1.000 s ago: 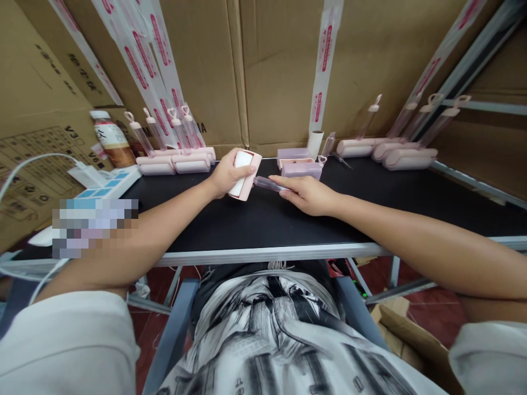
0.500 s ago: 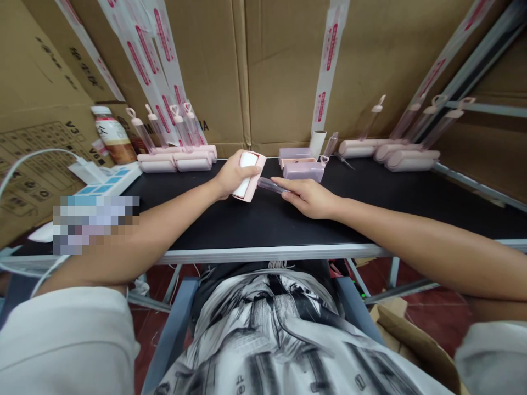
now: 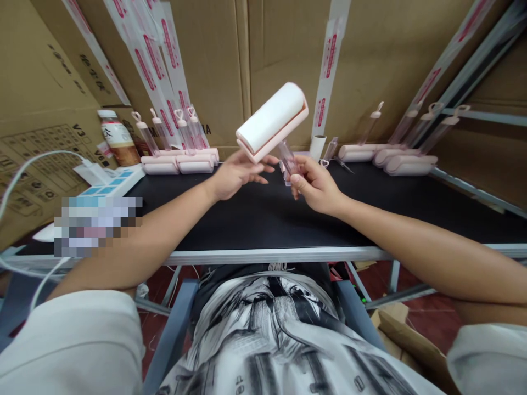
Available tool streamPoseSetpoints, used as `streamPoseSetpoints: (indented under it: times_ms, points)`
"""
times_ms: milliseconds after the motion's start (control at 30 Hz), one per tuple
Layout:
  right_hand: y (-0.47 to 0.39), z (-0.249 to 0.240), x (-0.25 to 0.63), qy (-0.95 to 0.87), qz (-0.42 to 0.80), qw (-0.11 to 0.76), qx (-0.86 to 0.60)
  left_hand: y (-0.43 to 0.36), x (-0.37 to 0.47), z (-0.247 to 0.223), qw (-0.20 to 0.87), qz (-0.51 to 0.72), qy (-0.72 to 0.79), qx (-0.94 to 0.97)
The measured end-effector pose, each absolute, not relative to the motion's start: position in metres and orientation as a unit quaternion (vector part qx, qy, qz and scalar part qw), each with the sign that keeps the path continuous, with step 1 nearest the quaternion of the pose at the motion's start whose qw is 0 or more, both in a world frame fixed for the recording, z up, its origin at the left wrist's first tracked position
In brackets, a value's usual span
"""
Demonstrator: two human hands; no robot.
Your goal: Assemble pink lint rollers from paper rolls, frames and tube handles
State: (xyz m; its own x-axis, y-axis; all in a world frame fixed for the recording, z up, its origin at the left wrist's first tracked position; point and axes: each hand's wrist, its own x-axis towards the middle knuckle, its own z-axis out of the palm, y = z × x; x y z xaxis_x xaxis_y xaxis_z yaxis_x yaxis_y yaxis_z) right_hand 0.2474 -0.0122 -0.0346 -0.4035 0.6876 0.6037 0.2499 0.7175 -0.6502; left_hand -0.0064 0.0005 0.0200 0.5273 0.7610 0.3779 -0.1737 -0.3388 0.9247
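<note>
A lint roller [image 3: 272, 118] with a white sheet roll in a pink holder is raised above the black table, tilted up to the right. Around its clear handle, the fingers of my right hand [image 3: 315, 184] are wrapped. My left hand [image 3: 241, 175] is just below the roller's lower left end, fingers spread and holding nothing; whether a fingertip touches the holder I cannot tell. Behind my right hand, partly covered, are purple and pink roller parts [image 3: 291, 176] on the table.
Several pink lint rollers [image 3: 179, 164] stand at the back left, and more rollers [image 3: 411, 164] at the back right. A cardboard tube [image 3: 317, 147] is near the cardboard wall [image 3: 284, 60]. On the left are a bottle [image 3: 118, 137] and a power strip [image 3: 117, 181] with a white cable.
The lint roller has risen and turned upward in my right hand, which now grips its handle. My left hand has let go of the roller head and its fingers have spread.
</note>
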Motion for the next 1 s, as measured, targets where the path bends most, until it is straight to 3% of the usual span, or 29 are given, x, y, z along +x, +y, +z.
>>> streamPoseSetpoints:
  times_ms: [167,467,633,867,933,1000]
  points:
    - [-0.011,-0.041,0.236,-0.816,0.263,0.436,-0.272,-0.003,0.018,-0.004,0.498,0.454,0.214,0.708]
    - [0.031,-0.023,0.286,-0.828,-0.042,0.404,-0.387,0.014,-0.009,0.017,0.542,0.476,0.275,0.636]
    - [0.05,-0.026,0.306,-0.818,-0.036,0.296,-0.492,0.014,-0.012,0.013,0.473,0.408,0.339,0.704]
    - [0.038,-0.024,0.303,-0.835,-0.005,0.203,-0.511,0.014,-0.011,0.005,0.41,0.374,0.331,0.763]
    - [0.032,-0.021,0.3,-0.831,0.017,0.218,-0.512,0.014,-0.011,0.006,0.414,0.358,0.34,0.765]
    - [0.028,-0.018,0.298,-0.807,0.038,0.293,-0.511,0.013,-0.012,0.009,0.409,0.341,0.36,0.766]
